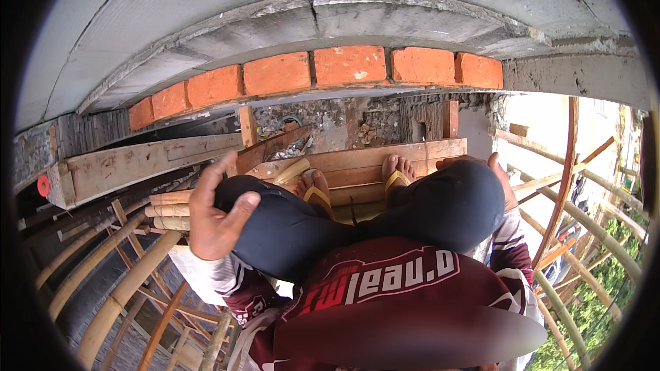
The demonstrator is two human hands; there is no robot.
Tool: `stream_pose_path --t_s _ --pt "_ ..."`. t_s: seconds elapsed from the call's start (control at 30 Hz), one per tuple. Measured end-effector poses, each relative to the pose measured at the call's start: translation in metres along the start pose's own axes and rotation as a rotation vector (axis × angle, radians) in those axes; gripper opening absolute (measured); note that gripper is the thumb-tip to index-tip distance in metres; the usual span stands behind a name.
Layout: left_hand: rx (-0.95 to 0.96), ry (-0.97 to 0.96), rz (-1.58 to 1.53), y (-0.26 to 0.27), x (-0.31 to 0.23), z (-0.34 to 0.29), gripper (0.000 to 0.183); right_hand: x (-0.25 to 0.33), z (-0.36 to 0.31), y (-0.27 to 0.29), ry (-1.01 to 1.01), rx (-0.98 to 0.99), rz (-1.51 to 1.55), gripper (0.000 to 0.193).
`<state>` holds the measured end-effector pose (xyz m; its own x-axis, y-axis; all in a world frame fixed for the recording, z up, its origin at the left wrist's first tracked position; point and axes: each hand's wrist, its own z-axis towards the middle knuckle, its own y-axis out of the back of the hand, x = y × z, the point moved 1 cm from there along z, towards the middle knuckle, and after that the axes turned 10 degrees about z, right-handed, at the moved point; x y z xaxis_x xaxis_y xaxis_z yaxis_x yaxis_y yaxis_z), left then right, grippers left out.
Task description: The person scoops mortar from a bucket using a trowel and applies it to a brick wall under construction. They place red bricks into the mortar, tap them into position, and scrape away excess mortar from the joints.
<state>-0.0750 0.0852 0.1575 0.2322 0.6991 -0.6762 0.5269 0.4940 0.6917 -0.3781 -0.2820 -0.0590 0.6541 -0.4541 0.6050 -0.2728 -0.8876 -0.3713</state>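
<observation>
My left hand (214, 214) is raised beside my left knee (271, 216), its fingers and thumb spread with nothing in them. My right hand (505, 182) rests at the outer side of my right knee (457, 206), thumb up. Its other fingers stretch along the far side of the knee and are partly hidden; I see nothing held there. Beyond both knees runs a curved row of orange bricks (349, 64), set along the grey wall, with neither hand touching it. Between my legs, my feet in yellow-strapped flip-flops (317, 194) rest on wooden planks (357, 173).
Bamboo poles (113, 309) form scaffolding below on the left, and more poles (584, 227) stand on the right. A long wooden beam (151, 161) lies at the left. Rubble (295, 143) sits beyond the planks. Green foliage (591, 316) shows far down on the right.
</observation>
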Motion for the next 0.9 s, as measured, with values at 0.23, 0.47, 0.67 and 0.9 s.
stream_pose_path --t_s 0.23,0.47,0.67,0.9 --pt "-0.44 0.039 0.419 -0.032 0.001 -0.077 0.068 0.208 0.006 -0.056 0.265 0.329 -0.58 0.066" --pt "-0.666 0.201 0.286 -0.043 -0.005 -0.136 0.077 0.133 0.171 -0.198 0.337 0.961 -1.927 0.046" --pt "-0.744 0.303 0.386 -0.045 -0.019 -0.168 0.069 -0.033 0.272 -0.292 0.759 0.841 -1.539 0.04" --pt "-0.801 0.397 0.424 -0.044 -0.018 -0.18 0.071 -0.057 0.29 -0.289 0.718 0.811 -1.623 0.039"
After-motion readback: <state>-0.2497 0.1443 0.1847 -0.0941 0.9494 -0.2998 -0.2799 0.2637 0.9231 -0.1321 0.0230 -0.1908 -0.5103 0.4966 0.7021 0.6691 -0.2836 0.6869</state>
